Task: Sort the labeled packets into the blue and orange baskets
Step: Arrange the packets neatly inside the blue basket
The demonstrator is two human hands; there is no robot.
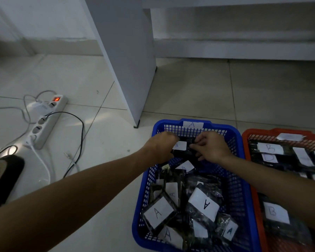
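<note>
A blue basket point(241, 180) tagged "A" on its far rim holds several black packets with white "A" labels, such as one near the front point(204, 203). To its right stands an orange basket point(251, 140) holding black packets labelled "B" point(275, 211). Both my hands are over the far end of the blue basket. My left hand point(159, 149) and my right hand point(210, 146) together hold one black packet point(182, 147) with an "A" label, fingers curled on its two ends.
A white furniture panel point(127, 57) stands on the tiled floor just behind the blue basket. A power strip point(45, 122) with a lit red switch and trailing cables lies to the left. A dark shoe point(2, 175) sits at the far left edge.
</note>
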